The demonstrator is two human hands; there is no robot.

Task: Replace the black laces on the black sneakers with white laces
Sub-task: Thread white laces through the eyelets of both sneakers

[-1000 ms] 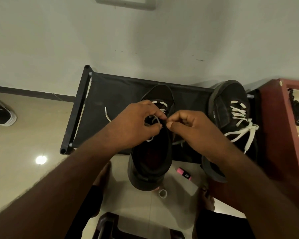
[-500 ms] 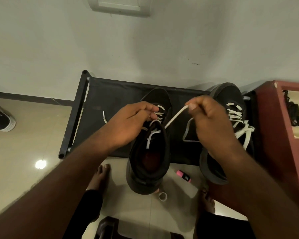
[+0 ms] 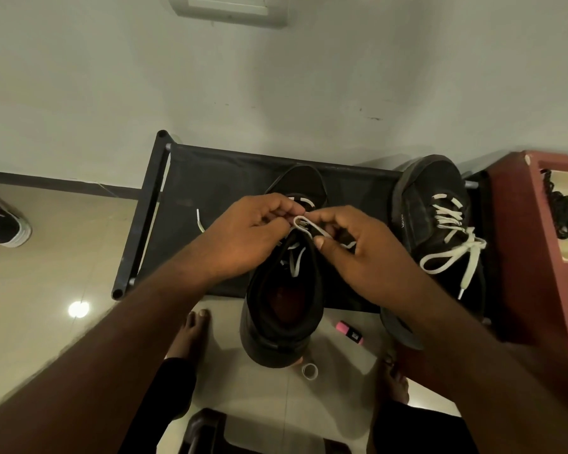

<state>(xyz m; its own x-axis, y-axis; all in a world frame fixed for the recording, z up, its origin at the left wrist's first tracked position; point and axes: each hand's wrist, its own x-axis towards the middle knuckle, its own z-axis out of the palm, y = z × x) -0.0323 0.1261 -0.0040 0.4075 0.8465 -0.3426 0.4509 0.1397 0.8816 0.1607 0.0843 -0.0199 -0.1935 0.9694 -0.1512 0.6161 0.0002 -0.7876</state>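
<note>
Shoe rack: black fabric shelf on a dark tubular frame, centre of frame, against a pale wall; carries both sneakers.
Centre sneaker: black, matte upper, heel overhanging the rack's near edge; the open collar shows a dark reddish insole.
White lace: flat woven tape, threaded through the lower eyelets of the centre sneaker; a loop stands up at the tongue, one strand hangs into the shoe opening, and a loose end lies on the fabric to the left.
Left hand: over the sneaker's tongue; fingers curled, tips pinching the white lace at the loop.
Right hand: just beside the left hand; thumb and forefinger pinch the same loop, the other fingers curled.
Right-side sneaker: black, rounded toe, fully laced in white with a tied bow.
Red cabinet: smooth and glossy, right edge of frame; its pale recessed compartment holds the black laces in a tangled bundle.
Floor: glossy beige tiles; a pink highlighter and a small tape roll lie below the rack, between two bare feet.
Far-left shoe: dark with a white sole, partly cut off.
</note>
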